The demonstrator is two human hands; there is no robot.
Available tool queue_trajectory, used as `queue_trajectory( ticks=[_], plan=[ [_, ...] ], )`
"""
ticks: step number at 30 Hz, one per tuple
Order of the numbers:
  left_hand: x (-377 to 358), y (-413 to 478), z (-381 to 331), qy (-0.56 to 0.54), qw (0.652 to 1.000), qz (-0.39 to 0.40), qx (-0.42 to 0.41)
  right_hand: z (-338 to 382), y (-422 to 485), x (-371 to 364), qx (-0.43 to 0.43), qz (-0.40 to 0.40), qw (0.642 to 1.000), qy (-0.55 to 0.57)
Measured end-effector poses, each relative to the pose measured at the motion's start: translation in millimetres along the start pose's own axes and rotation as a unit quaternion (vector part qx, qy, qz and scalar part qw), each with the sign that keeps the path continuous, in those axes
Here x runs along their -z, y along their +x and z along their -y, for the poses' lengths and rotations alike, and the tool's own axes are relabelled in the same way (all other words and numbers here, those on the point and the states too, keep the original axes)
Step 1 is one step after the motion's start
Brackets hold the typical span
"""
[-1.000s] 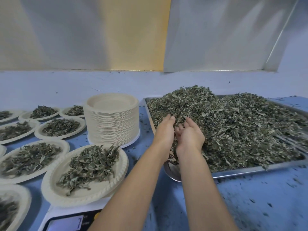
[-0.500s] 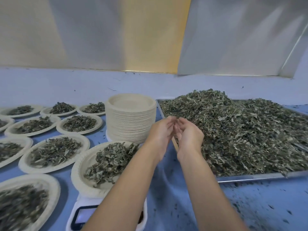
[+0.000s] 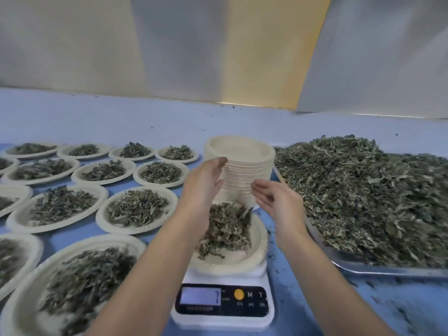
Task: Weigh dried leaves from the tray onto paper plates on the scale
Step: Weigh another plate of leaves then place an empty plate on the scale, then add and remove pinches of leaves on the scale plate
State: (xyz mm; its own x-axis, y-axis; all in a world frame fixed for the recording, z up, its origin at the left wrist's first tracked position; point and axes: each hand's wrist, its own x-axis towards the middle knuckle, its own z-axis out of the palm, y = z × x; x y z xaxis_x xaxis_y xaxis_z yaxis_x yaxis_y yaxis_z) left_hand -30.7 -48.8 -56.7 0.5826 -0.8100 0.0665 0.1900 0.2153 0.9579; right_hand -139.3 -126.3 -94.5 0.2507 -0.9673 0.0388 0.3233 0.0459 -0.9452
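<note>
The left hand (image 3: 203, 181) and right hand (image 3: 277, 203) are both open, palms facing each other, fingers loose, with nothing visibly held. The paper plate (image 3: 259, 248) on the scale (image 3: 223, 318) sits directly below and between them, heaped with leaves (image 3: 225, 229). The tray (image 3: 378, 271) of loose leaves lies just right of the right hand, the nearer one. Stacked plates (image 3: 242, 175) stand beyond the fingertips and filled plates (image 3: 103, 218) to the left, on a crumb-flecked blue table (image 3: 315, 299). Pale wall panels rise behind.

A paper plate (image 3: 257, 252) with a small heap of dried leaves (image 3: 225, 229) sits on the white scale (image 3: 223, 300). Right of it, the metal tray (image 3: 388, 272) holds a big pile (image 3: 363, 195).
</note>
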Motion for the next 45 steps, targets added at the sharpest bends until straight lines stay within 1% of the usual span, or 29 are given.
queue_trajectory(
  ticks=[2,5,9,14,19,25,29,31,35,38,43,45],
  plan=[
    [20,1,-1,0.019,1.000,-0.022,-0.010,-4,0,0,-0.009,-0.005,1.000,-0.020],
    [42,3,5,0.076,0.996,-0.048,-0.009,-8,2,0,-0.014,-0.006,0.999,-0.041],
    [57,5,19,0.153,0.984,-0.087,-0.037,-12,4,3,-0.013,-0.001,0.998,-0.064],
    [63,8,33,0.188,0.978,-0.080,-0.031,-18,4,0,-0.014,0.005,0.998,-0.059],
    [62,12,38,0.173,0.982,-0.079,-0.020,-22,3,-2,0.000,0.015,0.998,-0.060],
    [66,16,41,0.075,0.991,-0.101,0.044,-22,1,-4,0.004,0.002,0.999,-0.053],
    [71,19,36,-0.003,0.989,-0.129,0.075,-17,-1,-7,0.007,0.001,0.999,-0.047],
    [74,20,31,-0.019,0.987,-0.136,0.089,-14,-2,-10,0.004,0.003,0.999,-0.042],
    [84,18,17,0.021,0.986,-0.102,0.130,-11,-5,-21,0.006,0.008,0.999,-0.043],
    [98,19,6,0.064,0.985,-0.087,0.137,-13,-7,-37,0.006,0.017,0.999,-0.041],
    [138,27,-23,0.096,0.981,-0.109,0.126,-18,-2,-88,-0.004,0.051,0.998,-0.030],
    [160,32,-34,0.093,0.979,-0.136,0.121,-22,3,-116,-0.019,0.068,0.996,-0.049]
  ],
)
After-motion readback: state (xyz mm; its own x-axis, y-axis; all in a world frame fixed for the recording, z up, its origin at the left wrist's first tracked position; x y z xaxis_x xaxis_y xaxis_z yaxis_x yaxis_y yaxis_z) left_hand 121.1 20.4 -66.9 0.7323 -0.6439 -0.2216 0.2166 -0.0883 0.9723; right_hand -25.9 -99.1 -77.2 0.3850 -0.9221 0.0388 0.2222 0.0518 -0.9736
